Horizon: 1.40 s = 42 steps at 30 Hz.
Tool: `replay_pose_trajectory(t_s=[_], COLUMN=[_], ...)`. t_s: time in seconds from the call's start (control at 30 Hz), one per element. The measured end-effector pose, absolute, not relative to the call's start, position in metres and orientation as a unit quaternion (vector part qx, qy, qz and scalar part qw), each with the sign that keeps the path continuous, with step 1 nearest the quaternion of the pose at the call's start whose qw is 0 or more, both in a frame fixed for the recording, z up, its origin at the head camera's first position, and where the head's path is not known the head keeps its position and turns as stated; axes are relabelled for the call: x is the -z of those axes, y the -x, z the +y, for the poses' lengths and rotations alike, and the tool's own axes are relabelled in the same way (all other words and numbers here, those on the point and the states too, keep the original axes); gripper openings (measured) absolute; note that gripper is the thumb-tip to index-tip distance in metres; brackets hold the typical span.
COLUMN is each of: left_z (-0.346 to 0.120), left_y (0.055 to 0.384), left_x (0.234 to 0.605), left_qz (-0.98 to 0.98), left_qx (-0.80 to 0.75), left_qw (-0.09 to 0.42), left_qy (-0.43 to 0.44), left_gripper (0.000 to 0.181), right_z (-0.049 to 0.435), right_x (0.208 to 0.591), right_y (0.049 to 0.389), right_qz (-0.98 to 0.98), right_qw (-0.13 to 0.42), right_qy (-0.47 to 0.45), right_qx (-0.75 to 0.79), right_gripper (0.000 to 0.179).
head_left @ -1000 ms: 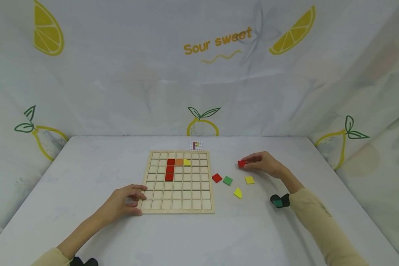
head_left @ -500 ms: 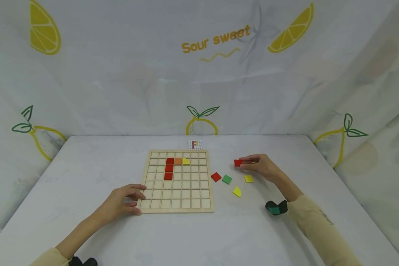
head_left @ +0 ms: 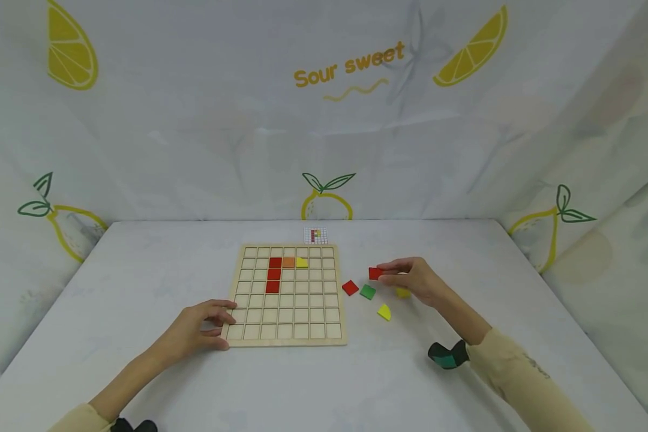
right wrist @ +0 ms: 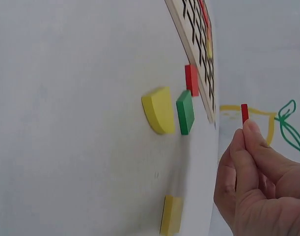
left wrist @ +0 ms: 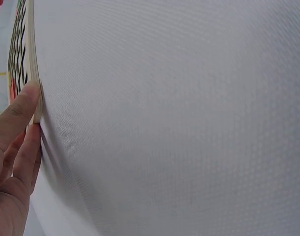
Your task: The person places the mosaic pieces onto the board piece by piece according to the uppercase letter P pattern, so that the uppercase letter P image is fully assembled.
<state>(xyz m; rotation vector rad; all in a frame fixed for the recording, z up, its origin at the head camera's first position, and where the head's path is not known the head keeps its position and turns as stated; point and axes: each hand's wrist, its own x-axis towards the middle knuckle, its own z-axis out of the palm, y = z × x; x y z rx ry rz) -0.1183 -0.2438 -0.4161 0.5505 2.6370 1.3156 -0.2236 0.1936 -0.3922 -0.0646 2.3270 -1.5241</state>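
In the head view, my left hand [head_left: 197, 327] grips the wooden grid board [head_left: 308, 315] at its near left corner. The left wrist view shows its thumb and fingers against the board's edge [left wrist: 33, 54]. Three red squares [head_left: 273, 274] form a column in the cells, with an orange square [head_left: 288, 262] and a yellow piece with a rounded corner [head_left: 301, 263] beside the top one. Over the table to the right, my right hand [head_left: 416, 282] pinches a red square tile [head_left: 375, 273] between thumb and fingertips; the tile appears edge-on in the right wrist view.
Right of the board lie a loose red tile [head_left: 350, 288], a green tile [head_left: 368, 292] and a yellow quarter-round [head_left: 384, 312]. A yellow square [head_left: 403, 293] is partly covered by the right hand. A small printed grid card [head_left: 315, 236] lies behind the board.
My right hand has carried the red tile left and slightly nearer, towards the board. The left hand stays at the board's corner.
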Motion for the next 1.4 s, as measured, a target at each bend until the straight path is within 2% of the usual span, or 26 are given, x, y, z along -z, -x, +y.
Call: replay_pose_trajectory(t_s=[0.83,1.4], left_z=[-0.243,-0.242], left_y=[0.117,0.117], left_x=[0.415,0.413], left_qz=[0.878,0.881], left_qx=[-0.436,-0.429], left_qw=[0.064,0.067], left_qy=[-0.188,-0.185], left_gripper=[0.033,0.033], right_z=[0.121,0.063], right_x=[0.397,0.408], right_y=[0.192,0.188], right_qz=[0.782,0.78], right_qw=[0.175,0.181], right_qy=[0.048,0.125], right_qx=[0.596,0.586], right_gripper=[0.032,0.027])
